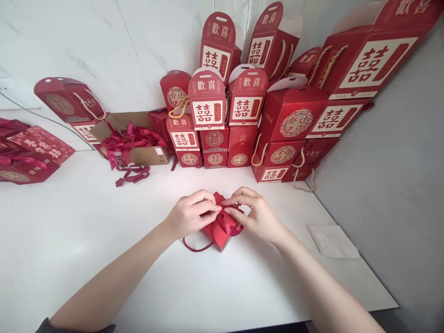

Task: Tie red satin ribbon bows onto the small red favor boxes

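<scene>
A small red gift box (219, 234) stands on the white table, its top flaps folded together. Over its top lies a dark red ribbon (231, 227), partly looped toward the right. My left hand (194, 212) pinches the ribbon at the top of the box from the left. From the right, my right hand (251, 210) pinches it too, thumb and fingertips close to the left hand's. The exact knot or crossing is hidden by my fingers. A dark red cord handle (197, 247) curves out from the box's left side onto the table.
Several red boxes (207, 108) with gold and cream labels are stacked along the wall. A cardboard box (147, 155) full of ribbons stands at the back left, with ribbons (133, 175) before it. Red packages (31, 157) lie far left; a folded white cloth (333, 240) lies right.
</scene>
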{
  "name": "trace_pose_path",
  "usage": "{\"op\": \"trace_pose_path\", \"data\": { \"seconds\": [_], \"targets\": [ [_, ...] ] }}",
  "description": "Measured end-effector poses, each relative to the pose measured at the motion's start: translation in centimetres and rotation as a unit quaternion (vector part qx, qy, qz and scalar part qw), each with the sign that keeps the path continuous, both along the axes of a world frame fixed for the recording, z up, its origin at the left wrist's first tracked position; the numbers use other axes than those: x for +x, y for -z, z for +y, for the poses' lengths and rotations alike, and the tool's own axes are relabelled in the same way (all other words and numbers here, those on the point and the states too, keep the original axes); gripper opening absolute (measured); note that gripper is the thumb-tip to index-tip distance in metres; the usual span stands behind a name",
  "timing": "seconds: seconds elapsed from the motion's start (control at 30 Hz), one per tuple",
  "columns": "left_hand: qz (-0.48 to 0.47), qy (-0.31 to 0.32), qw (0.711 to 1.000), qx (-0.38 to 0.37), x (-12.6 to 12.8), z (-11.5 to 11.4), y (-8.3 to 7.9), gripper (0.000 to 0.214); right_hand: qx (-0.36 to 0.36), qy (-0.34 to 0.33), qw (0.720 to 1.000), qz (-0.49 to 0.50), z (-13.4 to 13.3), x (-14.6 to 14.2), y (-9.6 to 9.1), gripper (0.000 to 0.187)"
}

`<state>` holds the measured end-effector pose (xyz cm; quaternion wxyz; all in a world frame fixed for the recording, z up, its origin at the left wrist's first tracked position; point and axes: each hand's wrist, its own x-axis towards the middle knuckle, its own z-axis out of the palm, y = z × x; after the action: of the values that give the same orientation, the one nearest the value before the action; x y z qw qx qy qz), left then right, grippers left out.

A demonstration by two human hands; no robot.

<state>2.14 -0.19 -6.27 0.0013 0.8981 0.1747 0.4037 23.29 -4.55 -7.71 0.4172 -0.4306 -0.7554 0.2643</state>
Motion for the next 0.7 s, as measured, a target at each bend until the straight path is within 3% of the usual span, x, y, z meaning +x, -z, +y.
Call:
{"op": "trace_pose_path", "data": {
  "seconds": [0.4,0.6,0.7],
  "targets": [
    [-0.070,-0.005,0.995,-0.064,0.7,-0.9,0.7,0.010,-0.022,-0.022,0.999,0.010,-0.2,-0.3,-0.3,0.015],
    [-0.063,-0.011,0.997,-0.044,0.7,-1.1,1.0,0.012,0.107,0.069,0.991,-0.052,-0.6,-0.7,-0.3,0.012],
    [-0.062,-0.015,0.997,-0.032,0.5,-1.1,1.4,0.013,0.079,0.049,0.995,-0.031,-0.8,-0.7,-0.5,0.024]
  ]
}}
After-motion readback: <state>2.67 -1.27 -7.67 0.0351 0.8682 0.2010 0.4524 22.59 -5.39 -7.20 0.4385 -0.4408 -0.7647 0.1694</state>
